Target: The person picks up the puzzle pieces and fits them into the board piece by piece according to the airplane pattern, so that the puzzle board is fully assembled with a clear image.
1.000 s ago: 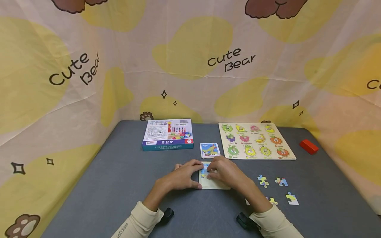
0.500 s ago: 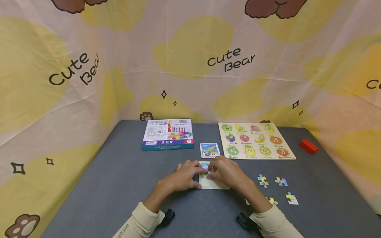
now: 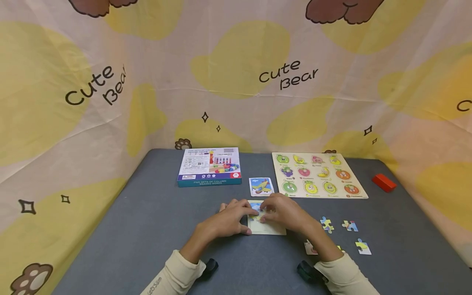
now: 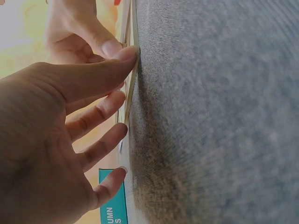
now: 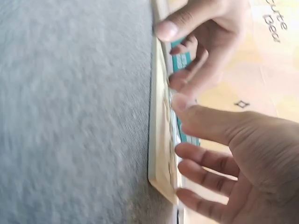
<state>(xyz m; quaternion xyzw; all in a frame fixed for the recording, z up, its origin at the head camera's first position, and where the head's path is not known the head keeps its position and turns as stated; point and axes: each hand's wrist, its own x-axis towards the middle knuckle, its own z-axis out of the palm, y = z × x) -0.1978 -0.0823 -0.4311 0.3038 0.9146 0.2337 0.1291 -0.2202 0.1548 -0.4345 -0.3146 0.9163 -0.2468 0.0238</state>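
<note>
A small jigsaw tray (image 3: 274, 228) with a pale bare area lies flat between both hands. Blue picture pieces (image 3: 254, 206) fill part of its upper left. My left hand (image 3: 229, 220) has its thumb against the tray's left edge and its index fingertip on the pieces; in the left wrist view the other fingers are loosely spread. My right hand (image 3: 285, 213) reaches over the tray from the right. Its thumb and index finger pinch a puzzle piece at the tray, mostly hidden by the fingertips. Just beyond the tray lies an airplane picture card (image 3: 261, 187).
Several loose puzzle pieces (image 3: 326, 225) lie right of the tray, some partly behind the right forearm. At the back stand a bead-set box (image 3: 209, 168) and a fruit board (image 3: 320, 176). A red block (image 3: 384, 182) sits far right.
My left index finger has moved right, further over the pieces. My right hand stays at the tray with only a slight shift. The view has shifted a little.
</note>
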